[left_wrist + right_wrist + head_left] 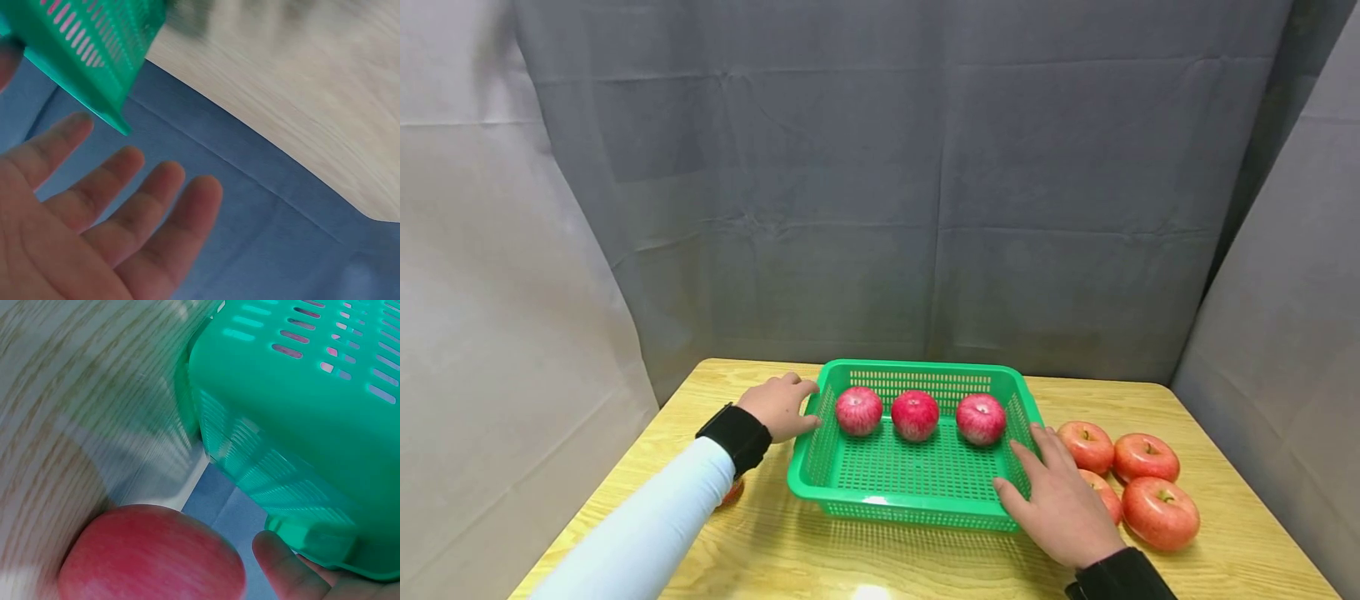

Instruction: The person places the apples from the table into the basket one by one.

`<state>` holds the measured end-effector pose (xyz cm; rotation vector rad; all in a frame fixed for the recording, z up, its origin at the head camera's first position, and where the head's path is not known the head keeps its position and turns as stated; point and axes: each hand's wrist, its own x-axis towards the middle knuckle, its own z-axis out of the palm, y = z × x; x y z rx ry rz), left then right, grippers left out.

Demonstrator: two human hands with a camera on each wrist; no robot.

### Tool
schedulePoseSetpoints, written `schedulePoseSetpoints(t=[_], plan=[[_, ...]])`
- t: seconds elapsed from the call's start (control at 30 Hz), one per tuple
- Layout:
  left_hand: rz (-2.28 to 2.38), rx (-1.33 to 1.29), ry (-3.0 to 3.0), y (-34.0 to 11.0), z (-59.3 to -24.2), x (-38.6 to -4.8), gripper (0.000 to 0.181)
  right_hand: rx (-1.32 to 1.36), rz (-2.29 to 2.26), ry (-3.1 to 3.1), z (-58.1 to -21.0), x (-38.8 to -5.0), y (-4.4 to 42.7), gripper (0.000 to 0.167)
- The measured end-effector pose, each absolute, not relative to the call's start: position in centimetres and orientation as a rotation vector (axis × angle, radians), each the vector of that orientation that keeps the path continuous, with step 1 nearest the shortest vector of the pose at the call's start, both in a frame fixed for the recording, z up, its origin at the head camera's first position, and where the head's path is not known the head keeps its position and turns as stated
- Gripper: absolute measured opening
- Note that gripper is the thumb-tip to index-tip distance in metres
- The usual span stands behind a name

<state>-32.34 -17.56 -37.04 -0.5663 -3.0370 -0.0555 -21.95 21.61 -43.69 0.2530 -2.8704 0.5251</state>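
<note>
A green plastic basket (917, 510) stands on the table, with three dark red apples (914, 416) in a row inside it. My left hand (780, 407) is at the basket's left rim, fingers spread; in the left wrist view the fingers (169, 206) are extended beside the basket's corner (115, 106). At the right rim is my right hand (1063, 504), its fingers apart and nearly straight. The right wrist view has a fingertip (275, 553) close to the basket (262, 412); whether it touches cannot be told. A lighter red apple (156, 556) lies near that hand.
Several lighter red apples (1161, 512) sit together on the table's right side. Another red one (732, 493) is partly hidden under the left forearm. The wooden table (760, 558) has grey cloth (925, 208) behind it and pale cloth on both sides.
</note>
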Motion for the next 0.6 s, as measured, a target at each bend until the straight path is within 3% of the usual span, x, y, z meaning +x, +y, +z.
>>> schedulePoseSetpoints(t=[0.6], plan=[[-0.067, -0.504, -3.034, -23.9, -38.9, -28.8, 0.052, 0.264, 0.535, -2.857, -43.6, -21.9, 21.6, 0.073]])
